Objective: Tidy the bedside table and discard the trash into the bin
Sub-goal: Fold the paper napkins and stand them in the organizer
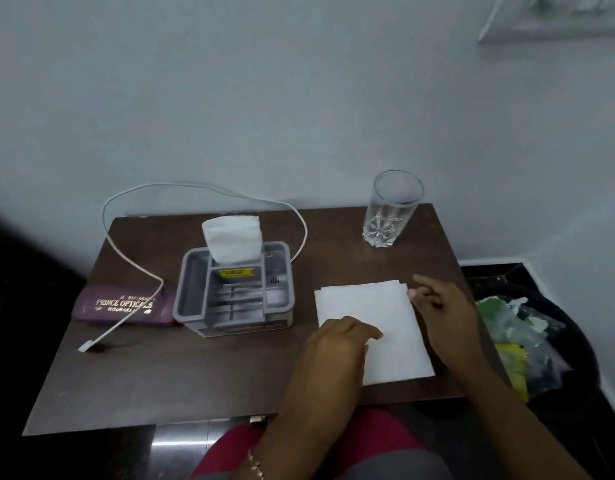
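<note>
The counter point(202, 382), a dark brown bedside top, sits right in front of my lap, and nearest me on its right half lies a flat white tissue point(385, 327), folded into a rectangle. My left hand point(337, 344) rests palm down on the tissue's near left part, fingers loosely curled and pressing on it without closing around anything. My right hand point(441, 313) is at the tissue's right edge, fingers partly bent; the fingertips touch the far right corner, but I cannot tell whether they pinch it. Just off the counter's right side stands a black bin point(576, 341) holding crumpled clear plastic, something green and a yellow wrapper. On the left half, a white cable end point(86, 347) lies on the wood, and its cable runs over a purple spectacle case point(122, 306) printed with gold lettering. Touching the case's right end is a grey organiser tray point(233, 292) with several compartments and a yellow label; a folded white napkin point(231, 239) stands upright in its rear slot. The cable loops behind the tray, up against the pale wall point(264, 98). At the far right corner an empty clear drinking glass point(392, 209) stands upright, well apart from the tissue.
</note>
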Motion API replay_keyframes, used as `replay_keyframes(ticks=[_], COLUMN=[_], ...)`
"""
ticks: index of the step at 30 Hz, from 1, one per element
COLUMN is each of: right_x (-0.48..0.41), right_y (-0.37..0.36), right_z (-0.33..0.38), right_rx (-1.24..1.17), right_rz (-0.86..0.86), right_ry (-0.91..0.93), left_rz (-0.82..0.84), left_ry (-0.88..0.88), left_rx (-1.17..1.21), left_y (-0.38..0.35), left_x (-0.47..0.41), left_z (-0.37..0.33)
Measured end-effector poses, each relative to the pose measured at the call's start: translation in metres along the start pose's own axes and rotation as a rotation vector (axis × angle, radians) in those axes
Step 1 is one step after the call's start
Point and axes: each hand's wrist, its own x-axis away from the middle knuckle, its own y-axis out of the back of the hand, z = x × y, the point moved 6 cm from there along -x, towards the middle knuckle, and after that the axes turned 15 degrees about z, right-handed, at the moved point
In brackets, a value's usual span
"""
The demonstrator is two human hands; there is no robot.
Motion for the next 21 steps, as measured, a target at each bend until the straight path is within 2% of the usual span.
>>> replay_keyframes(ticks=[4,9,14,21], right_x=[-0.017,-0.019,-0.011,0.01], right_y=[0.002,0.002,0.001,0.007], right_z=[-0.004,-0.006,-0.005,0.007], right_rx=[0.074,0.012,-0.081,-0.094], right_rz=[0.055,0.037,-0.015,-0.115], right_ry=[0.008,-0.014,0.0,0.2], left_rz=[0.059,0.191,0.132,0.083], left_ry=[0.05,0.086,0.088,0.135], left_rx=[-0.097,-0.17,-0.196,-0.179], left_y=[-0.019,-0.039,-0.04,-0.032], left_x=[-0.019,-0.029,-0.031,-0.028], left_z=[0.006,0.013,0.015,0.014])
